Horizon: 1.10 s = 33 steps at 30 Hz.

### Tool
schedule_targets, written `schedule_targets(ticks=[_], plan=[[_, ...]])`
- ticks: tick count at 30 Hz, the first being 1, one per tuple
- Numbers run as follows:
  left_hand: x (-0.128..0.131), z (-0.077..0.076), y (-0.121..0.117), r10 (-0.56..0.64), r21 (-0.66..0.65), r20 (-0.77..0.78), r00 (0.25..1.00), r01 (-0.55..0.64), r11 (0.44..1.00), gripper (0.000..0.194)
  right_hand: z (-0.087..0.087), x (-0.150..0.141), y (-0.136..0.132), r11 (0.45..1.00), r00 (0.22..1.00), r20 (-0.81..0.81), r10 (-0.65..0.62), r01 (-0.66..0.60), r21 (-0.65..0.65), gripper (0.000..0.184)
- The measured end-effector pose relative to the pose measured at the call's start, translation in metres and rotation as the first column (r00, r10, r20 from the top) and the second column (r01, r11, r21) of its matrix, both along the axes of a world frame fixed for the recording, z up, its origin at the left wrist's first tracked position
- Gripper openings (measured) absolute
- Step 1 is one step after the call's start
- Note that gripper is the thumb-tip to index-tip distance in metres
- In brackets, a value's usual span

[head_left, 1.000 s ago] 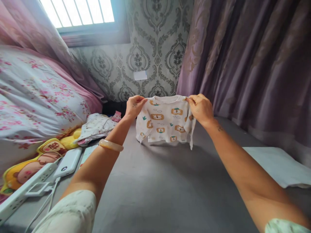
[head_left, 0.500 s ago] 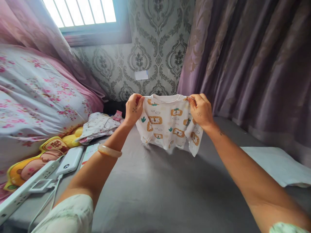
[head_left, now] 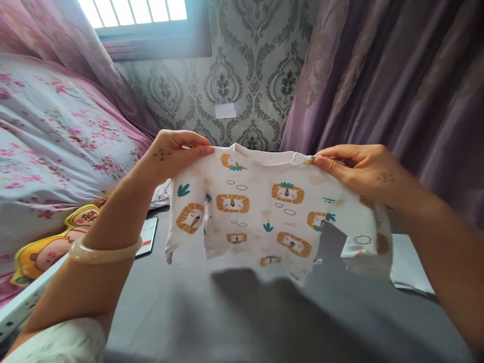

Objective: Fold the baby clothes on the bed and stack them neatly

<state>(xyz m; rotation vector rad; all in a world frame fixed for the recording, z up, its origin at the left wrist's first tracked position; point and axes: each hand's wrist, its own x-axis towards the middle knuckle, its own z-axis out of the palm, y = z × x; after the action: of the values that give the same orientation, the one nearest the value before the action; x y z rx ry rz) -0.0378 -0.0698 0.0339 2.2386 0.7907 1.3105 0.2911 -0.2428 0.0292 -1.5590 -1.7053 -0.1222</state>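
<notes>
A small white baby shirt (head_left: 260, 201) with a lion, leaf and cloud print hangs in the air before me, its neckline uppermost and its long sleeves drooping at both sides. My left hand (head_left: 176, 151) pinches one shoulder between thumb and fingers. At the other shoulder, beside the buttoned neck edge, my right hand (head_left: 363, 169) is closed on the fabric. Beneath the shirt lies a grey bed sheet (head_left: 177, 312), with the shirt's shadow falling on it.
To the left are a phone (head_left: 150, 234), a yellow cartoon cushion (head_left: 53, 242), a white power strip (head_left: 22, 307) and a floral quilt (head_left: 56, 141). A folded white cloth (head_left: 410, 264) lies at right, partly behind my arm. Purple curtains (head_left: 385, 85) hang behind.
Both hands have come nearer to me and moved farther apart. The shirt came with them, now spread wider and looking larger. My left arm covers the power bank and charger.
</notes>
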Motion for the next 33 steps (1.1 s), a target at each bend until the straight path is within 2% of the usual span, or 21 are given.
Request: schedule_targets(ticks=[2,4,6,8,10,12,15,17,20,27,33], plan=[[0.003,-0.011,0.021,-0.017,-0.055,-0.074,0.997,0.013,0.998,0.021,-0.009,0.011,0.018,0.989,0.997,-0.049,0.062,-0.068,-0.130,0.040],[0.012,-0.033,0.045,-0.015,-0.115,-0.138,0.990,-0.001,0.993,0.021,-0.029,0.023,0.041,0.962,0.993,-0.072,0.089,-0.104,-0.253,0.042],[0.025,-0.065,0.068,-0.039,-0.186,-0.229,0.973,-0.004,0.982,0.021,-0.056,0.032,0.063,0.933,0.996,-0.030,0.081,-0.086,-0.349,0.040],[0.041,-0.101,0.085,-0.122,-0.257,-0.319,0.940,0.038,0.966,0.021,-0.088,0.038,0.081,0.929,0.995,0.069,0.065,-0.035,-0.367,0.037],[0.056,-0.136,0.095,-0.192,-0.293,-0.413,0.890,0.069,0.953,0.022,-0.120,0.039,0.094,0.931,0.979,0.202,-0.013,0.085,-0.354,0.032],[0.069,-0.164,0.097,-0.082,-0.236,-0.493,0.866,-0.043,0.971,0.022,-0.149,0.037,0.101,0.922,0.947,0.318,-0.057,0.172,-0.346,0.031],[0.087,-0.193,0.091,0.115,-0.161,-0.610,0.784,-0.264,0.951,0.021,-0.182,0.033,0.108,0.896,0.907,0.407,-0.111,0.268,-0.353,0.032],[0.098,-0.205,0.084,0.200,-0.126,-0.656,0.728,-0.366,0.922,0.021,-0.198,0.031,0.112,0.885,0.890,0.434,-0.140,0.309,-0.349,0.032],[0.112,-0.219,0.076,0.265,-0.082,-0.680,0.684,-0.430,0.899,0.025,-0.215,0.030,0.120,0.876,0.872,0.461,-0.164,0.344,-0.339,0.032],[0.116,-0.243,0.075,0.260,-0.030,-0.711,0.654,-0.398,0.917,0.025,-0.236,0.036,0.133,0.852,0.869,0.474,-0.144,0.352,-0.388,0.034],[0.111,-0.253,0.093,0.247,0.057,-0.734,0.633,-0.305,0.951,0.027,-0.241,0.040,0.144,0.844,0.858,0.498,-0.128,0.358,-0.400,0.035]])
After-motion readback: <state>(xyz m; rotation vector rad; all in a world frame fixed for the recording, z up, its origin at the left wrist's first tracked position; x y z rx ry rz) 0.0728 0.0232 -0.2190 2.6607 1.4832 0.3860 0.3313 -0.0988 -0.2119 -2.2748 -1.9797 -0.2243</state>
